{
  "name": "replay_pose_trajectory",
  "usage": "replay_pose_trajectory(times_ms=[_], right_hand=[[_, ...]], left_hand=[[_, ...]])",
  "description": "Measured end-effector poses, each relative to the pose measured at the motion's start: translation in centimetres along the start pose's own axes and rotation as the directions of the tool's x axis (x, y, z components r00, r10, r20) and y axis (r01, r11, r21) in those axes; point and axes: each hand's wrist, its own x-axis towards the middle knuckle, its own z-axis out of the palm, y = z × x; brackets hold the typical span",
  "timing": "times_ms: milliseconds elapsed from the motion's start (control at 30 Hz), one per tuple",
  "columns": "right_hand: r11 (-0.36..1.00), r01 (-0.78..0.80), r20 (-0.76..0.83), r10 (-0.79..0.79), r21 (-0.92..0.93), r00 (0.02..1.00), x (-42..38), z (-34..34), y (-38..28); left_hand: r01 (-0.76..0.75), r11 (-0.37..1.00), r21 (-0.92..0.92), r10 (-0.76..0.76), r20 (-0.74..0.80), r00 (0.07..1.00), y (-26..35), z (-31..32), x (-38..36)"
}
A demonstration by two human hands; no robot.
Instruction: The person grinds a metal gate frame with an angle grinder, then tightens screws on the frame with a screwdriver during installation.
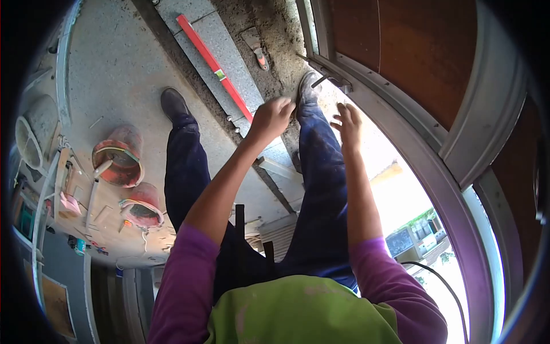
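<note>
red spirit level (215, 66), two orange buckets (117, 155), trowel (256, 49)

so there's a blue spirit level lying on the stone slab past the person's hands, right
Not quite. In the head view, the spirit level lying on the stone slab past the left hand and right hand is red, not blue.

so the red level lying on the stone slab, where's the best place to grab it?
Probably mid-length on the red level, near its vial. It lies flat along the stone slab, a long thin bar, so a hand closing across its narrow width from above should keep it balanced. The near end sits close under the left hand, but gripping there would likely let the far end droop.
</note>
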Motion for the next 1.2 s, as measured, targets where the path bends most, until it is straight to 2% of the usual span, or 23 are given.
replay_pose_trajectory(times_ms=[33, 133, 167, 200, 267, 333, 367, 467, 500, 600, 667, 700, 833, 933, 967, 1000, 1067, 1133, 1167, 1200], right_hand=[[1.0, 0.025, -0.066, -0.024, 0.016, 0.998, -1.8, -1.6, -1.3], [0.978, 0.202, -0.025, -0.203, -0.054, 0.979, -6.1, -6.3, -5.6], [0.97, 0.213, -0.014, -0.216, -0.115, 0.976, -6.8, -8.0, -5.9], [0.932, 0.324, -0.029, -0.332, -0.163, 0.943, -7.3, -8.9, -6.3], [0.94, 0.307, 0.043, -0.304, -0.151, 0.952, -8.4, -10.5, -8.3], [0.933, 0.358, -0.012, -0.358, -0.029, 0.934, -9.0, -10.5, -9.1], [0.922, 0.386, -0.042, -0.384, 0.033, 0.922, -9.1, -10.3, -9.4], [0.94, 0.34, -0.112, -0.337, 0.006, 0.935, -9.5, -9.5, -10.3], [0.944, 0.309, -0.119, -0.322, -0.116, 0.939, -9.7, -9.7, -10.7], [0.921, 0.349, -0.067, -0.364, -0.172, 0.929, -8.6, -11.0, -9.1], [0.921, 0.361, -0.067, -0.373, -0.145, 0.925, -9.2, -10.1, -10.2], [0.921, 0.366, -0.069, -0.377, -0.134, 0.924, -9.5, -9.6, -10.7], [0.923, 0.374, -0.124, -0.383, -0.09, 0.915, -9.6, -8.9, -11.0], [0.918, 0.387, -0.092, -0.394, -0.085, 0.915, -9.5, -9.0, -11.1], [0.914, 0.398, -0.084, -0.405, -0.083, 0.911, -9.3, -9.3, -10.8], [0.906, 0.415, -0.076, -0.421, -0.079, 0.904, -9.1, -9.6, -10.7], [0.909, 0.374, -0.044, -0.388, -0.183, 0.921, -9.1, -10.1, -11.0], [0.888, 0.384, -0.037, -0.406, -0.254, 0.913, -9.5, -10.7, -10.9], [0.843, 0.383, -0.077, -0.441, -0.378, 0.894, -9.9, -11.0, -10.6], [0.9, 0.299, -0.091, -0.343, -0.316, 0.935, -10.2, -11.2, -10.3]], left_hand=[[-0.019, 0.998, 0.054, 0.02, -0.014, 1.0, -0.1, 1.4, 2.1], [-0.037, 0.983, 0.179, 0.039, -0.009, 0.999, -0.2, 5.8, 7.0], [-0.019, 0.983, 0.181, 0.016, 0.018, 1.0, -0.8, 7.4, 8.3], [-0.001, 0.983, 0.184, -0.008, 0.046, 0.999, -1.6, 9.1, 9.4], [0.018, 0.988, 0.153, -0.031, 0.088, 0.996, -2.1, 10.0, 10.9], [0.013, 0.997, 0.08, -0.023, 0.119, 0.993, -2.0, 10.4, 12.2], [-0.041, 0.999, 0.033, 0.039, 0.073, 0.997, -2.4, 10.5, 12.6], [-0.086, 0.996, 0.005, 0.086, 0.027, 0.996, -2.5, 10.7, 13.1], [-0.101, 0.995, 0.0, 0.101, -0.006, 0.995, -2.5, 10.8, 12.9], [-0.132, 0.991, 0.024, 0.132, 0.015, 0.991, -2.0, 9.3, 12.5], [-0.196, 0.979, 0.059, 0.189, 0.106, 0.976, -1.9, 7.5, 13.5], [-0.175, 0.977, 0.12, 0.147, 0.208, 0.967, -1.6, 6.5, 14.1], [-0.268, 0.947, 0.175, 0.235, 0.185, 0.954, -2.2, 6.6, 14.3], [-0.22, 0.975, 0.036, 0.218, 0.039, 0.975, -2.5, 8.4, 13.4], [-0.231, 0.972, 0.034, 0.228, 0.067, 0.971, -2.8, 8.7, 13.1], [-0.269, 0.962, 0.043, 0.268, 0.032, 0.963, -2.7, 9.1, 12.7], [-0.379, 0.918, 0.111, 0.367, 0.117, 0.923, -2.4, 7.7, 13.3], [-0.133, 0.978, 0.162, 0.095, 0.221, 0.971, -0.3, 6.0, 13.0], [-0.105, 0.99, 0.096, 0.085, 0.192, 0.978, -0.4, 6.1, 12.6], [-0.005, 0.997, 0.079, -0.007, 0.156, 0.988, 0.7, 5.8, 11.3]])
